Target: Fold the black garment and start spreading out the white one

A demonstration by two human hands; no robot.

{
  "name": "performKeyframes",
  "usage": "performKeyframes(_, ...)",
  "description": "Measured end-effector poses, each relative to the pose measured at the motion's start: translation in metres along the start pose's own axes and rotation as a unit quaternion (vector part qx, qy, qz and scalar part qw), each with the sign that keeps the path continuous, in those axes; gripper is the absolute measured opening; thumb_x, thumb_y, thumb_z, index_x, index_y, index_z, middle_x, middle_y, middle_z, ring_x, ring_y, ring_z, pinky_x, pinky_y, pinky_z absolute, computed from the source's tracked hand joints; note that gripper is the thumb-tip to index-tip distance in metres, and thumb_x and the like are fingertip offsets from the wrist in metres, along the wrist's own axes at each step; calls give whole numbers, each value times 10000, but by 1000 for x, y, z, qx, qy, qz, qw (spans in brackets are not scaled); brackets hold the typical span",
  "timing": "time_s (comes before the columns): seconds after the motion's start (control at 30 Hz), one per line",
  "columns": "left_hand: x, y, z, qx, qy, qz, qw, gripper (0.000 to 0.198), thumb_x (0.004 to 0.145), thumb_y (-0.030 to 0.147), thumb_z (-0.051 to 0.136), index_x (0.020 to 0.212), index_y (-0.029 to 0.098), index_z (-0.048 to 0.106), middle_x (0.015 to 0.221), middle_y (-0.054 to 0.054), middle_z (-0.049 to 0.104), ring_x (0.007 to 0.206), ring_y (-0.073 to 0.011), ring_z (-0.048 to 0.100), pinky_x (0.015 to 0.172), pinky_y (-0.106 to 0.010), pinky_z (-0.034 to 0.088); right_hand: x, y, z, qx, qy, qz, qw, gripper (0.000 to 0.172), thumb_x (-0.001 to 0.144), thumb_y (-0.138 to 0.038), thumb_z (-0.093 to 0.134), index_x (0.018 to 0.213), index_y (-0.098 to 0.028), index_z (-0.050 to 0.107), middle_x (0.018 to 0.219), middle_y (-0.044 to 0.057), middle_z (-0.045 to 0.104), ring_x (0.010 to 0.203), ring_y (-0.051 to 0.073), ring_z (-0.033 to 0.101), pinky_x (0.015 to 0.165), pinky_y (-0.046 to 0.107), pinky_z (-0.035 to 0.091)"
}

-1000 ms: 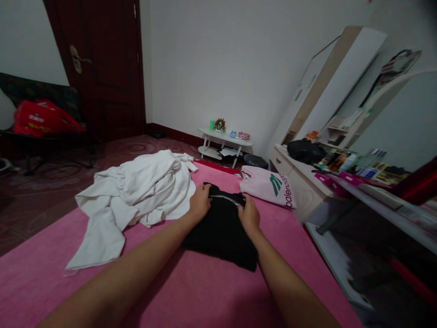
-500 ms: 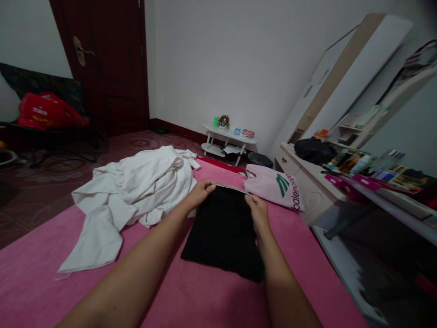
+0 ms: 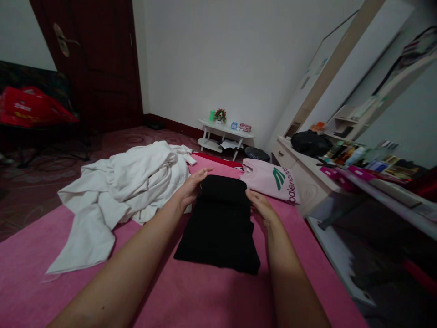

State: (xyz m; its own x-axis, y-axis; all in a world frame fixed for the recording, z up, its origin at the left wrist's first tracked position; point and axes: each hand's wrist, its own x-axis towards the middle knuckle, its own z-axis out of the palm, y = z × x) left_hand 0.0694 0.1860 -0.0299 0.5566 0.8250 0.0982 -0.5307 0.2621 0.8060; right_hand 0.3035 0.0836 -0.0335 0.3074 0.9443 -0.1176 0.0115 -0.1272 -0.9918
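A black folded garment lies on the pink bedspread in front of me, its far end turned over toward me in a thick fold. Its exact kind cannot be made out. My left hand grips the left end of that fold, thumb on the near side and fingers partly hidden behind the cloth. At the right end, my right hand pinches the fold in the same way. Beside my left arm is a crumpled white garment. Beyond my right hand lies a folded pink shirt with green and dark lettering.
A white dressing table crowded with bottles and a black bag stands along the right. Against the back wall is a small white table with ornaments. On the left, a chair bears a red bag near the dark door.
My hands have turned the far edge of the black garment over toward me, hiding the pale strip along it. The camera view has shifted slightly to the right.
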Motion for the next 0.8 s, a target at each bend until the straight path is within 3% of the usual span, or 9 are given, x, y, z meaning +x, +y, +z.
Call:
performKeyframes(0.07, -2, 2, 5, -12, -4, 8, 1000, 484, 718, 342, 745, 1157, 200, 596, 687, 33, 591, 575, -92, 556, 541, -189, 425, 0, 0, 2, -42, -12, 17, 999, 408, 634, -541, 750, 684, -147, 659, 548, 1, 630, 440, 105, 503, 411, 204, 334)
performKeyframes(0.17, -4, 8, 12, -26, -24, 33, 999, 523, 693, 279, 758, 1176, 204, 573, 727, 33, 617, 590, -80, 570, 563, -175, 444, 2, -3, 4, -11, 1, -24, 1000, 350, 579, -454, 794, 646, -138, 658, 584, 21, 661, 506, 139, 562, 476, 235, 405)
performKeyframes(0.33, -5, 13, 12, 2, -32, 74, 997, 615, 608, 167, 776, 1181, 206, 557, 862, 28, 622, 556, -19, 504, 499, -122, 382, 6, -12, 4, 78, 93, -138, 983, 314, 547, -282, 772, 825, -179, 670, 752, -8, 701, 717, 163, 639, 666, 258, 489)
performKeyframes(0.5, -4, 12, 2, 92, -9, 63, 994, 547, 612, 218, 754, 1131, 202, 580, 932, -10, 629, 665, -65, 556, 546, -144, 400, 9, -13, 10, 157, 140, -176, 962, 354, 600, -274, 713, 941, -199, 662, 819, -7, 716, 805, 182, 662, 751, 299, 512)
performKeyframes(0.63, -2, 12, -6, 294, 56, -27, 954, 190, 686, 313, 672, 763, 145, 628, 632, 9, 587, 505, -77, 503, 457, -164, 347, 6, -14, 14, 185, 166, -192, 949, 305, 615, -287, 714, 902, -191, 673, 824, -6, 722, 827, 185, 666, 791, 311, 512)
performKeyframes(0.7, 1, 11, -7, 328, 69, -52, 941, 208, 674, 301, 672, 588, 145, 563, 487, 27, 506, 412, -82, 450, 405, -177, 298, 3, -17, 16, 190, 164, -193, 949, 290, 618, -288, 723, 886, -186, 681, 822, -3, 724, 828, 187, 666, 801, 313, 511)
performKeyframes(0.8, 3, 11, -3, 325, 80, -39, 941, 228, 672, 261, 675, 552, 159, 510, 427, 56, 435, 367, -69, 397, 388, -170, 252, -3, -24, 18, 174, 121, -184, 960, 295, 638, -309, 718, 904, -184, 695, 835, 10, 726, 865, 205, 665, 812, 324, 512)
